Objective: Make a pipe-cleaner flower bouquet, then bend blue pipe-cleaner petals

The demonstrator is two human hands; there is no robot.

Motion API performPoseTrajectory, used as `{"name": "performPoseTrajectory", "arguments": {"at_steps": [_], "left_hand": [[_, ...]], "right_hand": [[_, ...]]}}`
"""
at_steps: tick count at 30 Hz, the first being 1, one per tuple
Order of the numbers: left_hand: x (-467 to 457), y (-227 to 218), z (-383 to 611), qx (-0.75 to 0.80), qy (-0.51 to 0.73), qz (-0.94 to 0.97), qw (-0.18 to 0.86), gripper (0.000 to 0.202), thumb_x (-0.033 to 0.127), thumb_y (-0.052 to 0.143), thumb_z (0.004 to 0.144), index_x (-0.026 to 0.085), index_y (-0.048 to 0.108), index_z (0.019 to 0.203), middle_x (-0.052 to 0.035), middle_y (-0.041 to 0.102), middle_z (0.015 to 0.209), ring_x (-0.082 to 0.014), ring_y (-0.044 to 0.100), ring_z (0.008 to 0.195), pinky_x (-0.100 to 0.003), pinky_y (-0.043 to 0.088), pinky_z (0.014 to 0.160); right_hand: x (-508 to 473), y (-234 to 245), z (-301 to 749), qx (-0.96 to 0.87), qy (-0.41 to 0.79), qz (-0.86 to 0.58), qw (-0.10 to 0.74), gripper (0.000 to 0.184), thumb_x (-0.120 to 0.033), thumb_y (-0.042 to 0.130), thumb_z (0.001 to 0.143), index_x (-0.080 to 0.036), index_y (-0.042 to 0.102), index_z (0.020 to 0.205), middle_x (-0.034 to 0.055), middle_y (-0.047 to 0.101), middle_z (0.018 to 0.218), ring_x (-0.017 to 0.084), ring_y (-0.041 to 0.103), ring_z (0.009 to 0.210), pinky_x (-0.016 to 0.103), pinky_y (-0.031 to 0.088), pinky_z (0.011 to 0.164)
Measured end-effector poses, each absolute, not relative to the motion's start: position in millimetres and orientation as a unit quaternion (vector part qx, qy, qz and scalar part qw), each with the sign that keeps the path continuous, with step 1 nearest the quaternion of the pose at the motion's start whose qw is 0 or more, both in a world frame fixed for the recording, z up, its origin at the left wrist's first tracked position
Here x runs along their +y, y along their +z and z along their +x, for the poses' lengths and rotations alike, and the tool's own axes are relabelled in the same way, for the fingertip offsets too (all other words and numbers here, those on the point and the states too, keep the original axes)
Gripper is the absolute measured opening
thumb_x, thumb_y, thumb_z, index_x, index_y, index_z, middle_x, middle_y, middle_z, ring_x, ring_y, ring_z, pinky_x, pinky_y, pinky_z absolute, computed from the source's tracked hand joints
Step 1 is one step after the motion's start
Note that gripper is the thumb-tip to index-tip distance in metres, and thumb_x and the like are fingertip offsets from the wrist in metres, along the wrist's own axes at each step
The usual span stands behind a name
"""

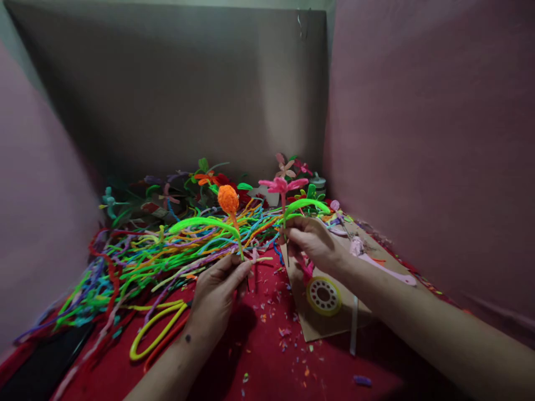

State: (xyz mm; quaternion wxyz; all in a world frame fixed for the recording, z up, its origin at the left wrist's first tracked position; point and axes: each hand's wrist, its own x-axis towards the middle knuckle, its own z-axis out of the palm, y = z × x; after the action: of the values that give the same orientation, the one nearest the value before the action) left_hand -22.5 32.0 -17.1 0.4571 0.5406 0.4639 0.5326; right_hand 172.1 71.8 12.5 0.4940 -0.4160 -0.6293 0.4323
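My left hand point(217, 289) is closed around the stem of an orange pipe-cleaner flower point(228, 199), which has a round bud-like head. A long green leaf point(204, 223) arches left from that stem. Held upright in my right hand point(307, 239) is a pink pipe-cleaner flower point(284, 185) with spread petals. Its green leaf point(307, 205) curves to the right, and the thin stem end pokes out below my fingers. The two flowers are apart, side by side above the red cloth point(267, 345).
Loose pipe cleaners point(137, 267) in many colours are heaped at the left and back, with several finished flowers point(286, 167) behind. A tape roll point(324, 296) and a pink brush-like handle point(388, 270) lie on cardboard point(309, 328). Walls close in both sides. Fuzz scraps dot the cloth.
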Motion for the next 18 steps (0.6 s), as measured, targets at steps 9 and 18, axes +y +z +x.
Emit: {"name": "performPoseTrajectory", "arguments": {"at_steps": [9,18], "left_hand": [[20.9,-8.7,-12.2,0.457,0.536,0.525,0.478,0.018,0.031,0.068,0.072,0.016,0.06,0.066,0.0044,0.051,0.053,-0.0062,0.04,0.047,-0.019,0.033,0.047],[19.1,-7.1,-6.6,0.471,0.522,0.526,0.479,0.017,0.03,0.071,0.067,0.016,0.061,0.061,0.0043,0.05,0.053,-0.0065,0.038,0.049,-0.019,0.031,0.048]], "right_hand": [[43.9,-1.4,153.0,-0.543,0.612,-0.348,0.457,0.012,-0.027,0.06,0.067,-0.016,0.054,0.07,-0.0062,0.048,0.047,0.006,0.038,0.036,0.019,0.027,0.036],[40.8,-13.6,148.7,-0.574,0.57,-0.332,0.484,0.008,-0.024,0.063,0.072,-0.016,0.06,0.071,-0.0047,0.049,0.061,0.006,0.038,0.052,0.02,0.03,0.049]]}}
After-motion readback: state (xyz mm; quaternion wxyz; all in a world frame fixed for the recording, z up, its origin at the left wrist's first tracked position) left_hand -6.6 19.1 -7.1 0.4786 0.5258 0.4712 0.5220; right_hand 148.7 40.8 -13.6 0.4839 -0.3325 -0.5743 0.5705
